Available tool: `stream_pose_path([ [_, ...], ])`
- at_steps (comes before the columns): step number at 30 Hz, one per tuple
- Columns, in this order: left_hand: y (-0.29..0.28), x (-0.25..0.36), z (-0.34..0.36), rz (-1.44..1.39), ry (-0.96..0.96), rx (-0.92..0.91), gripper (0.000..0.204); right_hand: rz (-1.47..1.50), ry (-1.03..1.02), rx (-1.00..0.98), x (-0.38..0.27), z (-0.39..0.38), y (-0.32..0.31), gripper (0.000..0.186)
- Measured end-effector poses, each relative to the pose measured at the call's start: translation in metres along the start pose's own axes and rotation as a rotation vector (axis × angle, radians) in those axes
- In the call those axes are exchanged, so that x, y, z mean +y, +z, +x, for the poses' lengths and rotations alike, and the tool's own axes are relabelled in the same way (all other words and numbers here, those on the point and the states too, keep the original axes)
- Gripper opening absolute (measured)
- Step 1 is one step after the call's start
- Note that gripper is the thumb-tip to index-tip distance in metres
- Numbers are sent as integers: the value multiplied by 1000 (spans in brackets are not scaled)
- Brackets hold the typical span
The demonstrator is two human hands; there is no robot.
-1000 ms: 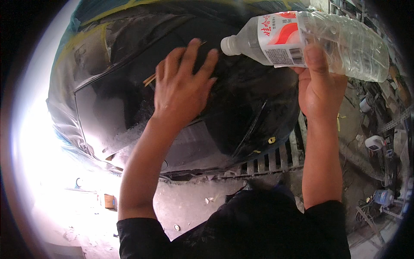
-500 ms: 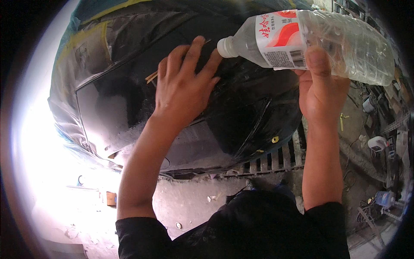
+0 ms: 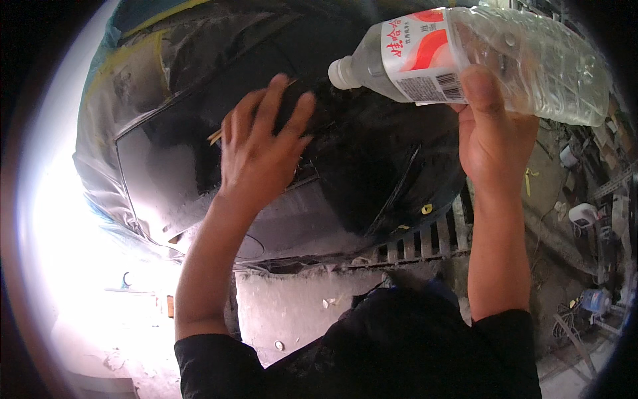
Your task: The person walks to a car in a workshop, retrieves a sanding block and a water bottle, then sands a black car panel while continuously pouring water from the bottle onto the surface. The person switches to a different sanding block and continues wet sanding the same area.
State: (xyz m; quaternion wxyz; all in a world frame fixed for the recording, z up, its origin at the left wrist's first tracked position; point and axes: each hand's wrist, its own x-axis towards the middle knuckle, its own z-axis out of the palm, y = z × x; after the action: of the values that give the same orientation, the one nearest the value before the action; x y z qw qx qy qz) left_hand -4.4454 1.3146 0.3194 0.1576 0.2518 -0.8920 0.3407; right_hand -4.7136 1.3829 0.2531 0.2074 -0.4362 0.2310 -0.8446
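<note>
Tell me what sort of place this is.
Probably a vehicle paint or body workshop: plastic sheeting borders a glossy black car-like panel, and yellow strips, likely masking tape, run along the sheeting.

Grey floor [image 3: 272,302] — on it a pale scrap [image 3: 329,302], small disc [image 3: 279,346], yellow strip [image 3: 528,181].

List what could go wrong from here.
The bottle lies nearly sideways in the right hand; that grip could slip, dropping it onto the dark panel. Any liquid inside might leak from the neck. The tan piece beside the left hand might scuff the panel.
</note>
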Motion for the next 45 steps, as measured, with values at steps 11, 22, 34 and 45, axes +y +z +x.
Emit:
stream_pose_path([
  [11,4,1,3,7,-15,13,66,-22,-49,19,5,3,22,68],
  [22,4,2,6,-22,16,36,63,80,-107,78,2,2,36,70],
  [34,2,8,13,-24,-12,12,58,-47,-49,10,0,8,23,62],
  [45,3,4,11,-27,-21,12,59,29,-10,-46,6,6,9,84],
])
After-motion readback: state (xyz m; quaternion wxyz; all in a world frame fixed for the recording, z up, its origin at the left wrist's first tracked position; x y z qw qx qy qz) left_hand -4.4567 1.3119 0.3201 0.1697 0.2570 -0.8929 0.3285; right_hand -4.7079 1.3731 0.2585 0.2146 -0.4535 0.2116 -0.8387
